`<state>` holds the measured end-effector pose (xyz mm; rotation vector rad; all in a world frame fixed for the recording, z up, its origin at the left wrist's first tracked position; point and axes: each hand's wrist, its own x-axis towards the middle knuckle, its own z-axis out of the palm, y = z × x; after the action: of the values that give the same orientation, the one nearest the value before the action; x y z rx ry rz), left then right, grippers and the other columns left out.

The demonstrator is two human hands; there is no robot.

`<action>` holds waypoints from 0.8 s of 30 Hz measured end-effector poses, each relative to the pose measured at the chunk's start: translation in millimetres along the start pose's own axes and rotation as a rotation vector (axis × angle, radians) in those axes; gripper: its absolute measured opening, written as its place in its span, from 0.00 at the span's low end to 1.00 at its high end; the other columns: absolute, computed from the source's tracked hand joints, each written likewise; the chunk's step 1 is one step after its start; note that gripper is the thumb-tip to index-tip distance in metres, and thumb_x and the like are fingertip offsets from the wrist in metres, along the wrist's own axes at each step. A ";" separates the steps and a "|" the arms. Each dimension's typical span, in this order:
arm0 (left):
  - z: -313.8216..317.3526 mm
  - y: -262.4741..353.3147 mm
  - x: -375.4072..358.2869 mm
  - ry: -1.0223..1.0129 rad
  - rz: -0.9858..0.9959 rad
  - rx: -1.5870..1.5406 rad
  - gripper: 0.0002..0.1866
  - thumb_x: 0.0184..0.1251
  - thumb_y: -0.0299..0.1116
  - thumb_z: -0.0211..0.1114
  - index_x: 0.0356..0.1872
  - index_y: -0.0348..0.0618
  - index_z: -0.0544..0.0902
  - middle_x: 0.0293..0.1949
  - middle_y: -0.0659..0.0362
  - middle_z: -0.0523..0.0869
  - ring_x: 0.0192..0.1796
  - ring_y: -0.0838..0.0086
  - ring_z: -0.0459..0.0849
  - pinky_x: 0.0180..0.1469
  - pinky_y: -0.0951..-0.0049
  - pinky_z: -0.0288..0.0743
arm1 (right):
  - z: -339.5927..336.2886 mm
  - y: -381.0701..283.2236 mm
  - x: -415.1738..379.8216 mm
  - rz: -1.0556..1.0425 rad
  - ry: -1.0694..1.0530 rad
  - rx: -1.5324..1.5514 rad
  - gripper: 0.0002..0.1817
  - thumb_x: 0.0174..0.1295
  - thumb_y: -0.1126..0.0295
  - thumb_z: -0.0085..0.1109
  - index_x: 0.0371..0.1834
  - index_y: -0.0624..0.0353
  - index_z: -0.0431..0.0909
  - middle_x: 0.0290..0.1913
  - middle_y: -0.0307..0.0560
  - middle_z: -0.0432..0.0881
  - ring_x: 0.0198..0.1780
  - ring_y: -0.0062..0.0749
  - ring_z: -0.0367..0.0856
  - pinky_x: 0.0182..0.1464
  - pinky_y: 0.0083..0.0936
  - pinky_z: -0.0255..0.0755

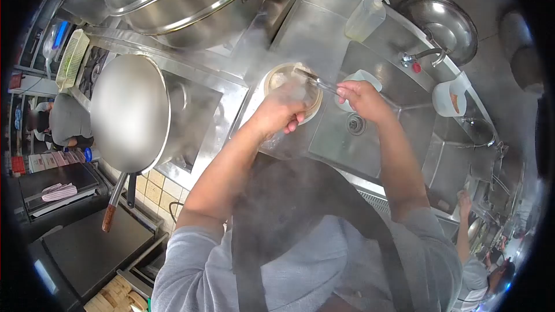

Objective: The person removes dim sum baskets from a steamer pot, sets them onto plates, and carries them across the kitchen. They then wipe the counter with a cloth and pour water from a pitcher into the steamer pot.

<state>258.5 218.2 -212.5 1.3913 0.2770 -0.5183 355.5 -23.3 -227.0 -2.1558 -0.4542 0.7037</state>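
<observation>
Steam drifts over a round pale bowl on the steel counter, with light-coloured food inside it. My right hand grips the end of a metal utensil that looks like tongs; its dark tip reaches over the bowl. My left hand hangs over the bowl's near left side with fingers curled. Whatever those fingers hold, if anything, is hidden. Just behind my right hand stands a translucent plastic container, partly covered by the hand.
A sink lies to the right, with a faucet and a soap bottle. At left, a large pan rests over the steel stove. A big lidded pot stands behind it. Another person's arm shows at far right.
</observation>
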 end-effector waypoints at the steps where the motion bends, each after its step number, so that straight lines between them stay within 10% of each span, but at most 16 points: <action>1: -1.1 -1.2 2.6 -0.019 0.006 -0.042 0.42 0.62 0.29 0.63 0.75 0.34 0.52 0.22 0.61 0.76 0.17 0.77 0.74 0.18 0.77 0.64 | 0.4 1.5 0.4 0.005 0.015 0.004 0.15 0.69 0.63 0.55 0.48 0.62 0.83 0.29 0.39 0.83 0.32 0.26 0.77 0.39 0.25 0.70; 9: -3.7 -1.5 -14.5 0.016 -0.013 -0.095 0.37 0.62 0.28 0.61 0.73 0.35 0.60 0.22 0.61 0.78 0.17 0.77 0.74 0.18 0.79 0.65 | 0.1 -13.3 -7.6 -0.129 0.115 -0.282 0.15 0.67 0.62 0.57 0.49 0.58 0.83 0.35 0.45 0.85 0.39 0.38 0.82 0.44 0.33 0.73; 13: -31.6 -13.0 -41.5 0.202 0.049 -0.147 0.18 0.67 0.30 0.57 0.55 0.33 0.78 0.24 0.57 0.82 0.18 0.77 0.78 0.20 0.78 0.70 | 4.7 -33.6 -16.0 -0.234 0.252 -0.618 0.14 0.64 0.61 0.60 0.50 0.53 0.82 0.43 0.52 0.84 0.46 0.50 0.82 0.47 0.40 0.73; 24: -42.3 -142.0 5.7 0.535 -0.099 -0.254 0.21 0.65 0.30 0.63 0.58 0.34 0.74 0.41 0.50 0.86 0.36 0.67 0.87 0.38 0.73 0.82 | -30.7 -25.6 -44.0 -0.169 0.360 -0.464 0.16 0.64 0.62 0.61 0.52 0.55 0.81 0.45 0.53 0.83 0.48 0.52 0.81 0.50 0.40 0.73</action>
<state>197.1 245.4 -344.7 1.2502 0.8193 -0.1720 338.2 -49.0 -176.2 -2.5670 -0.6403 0.1086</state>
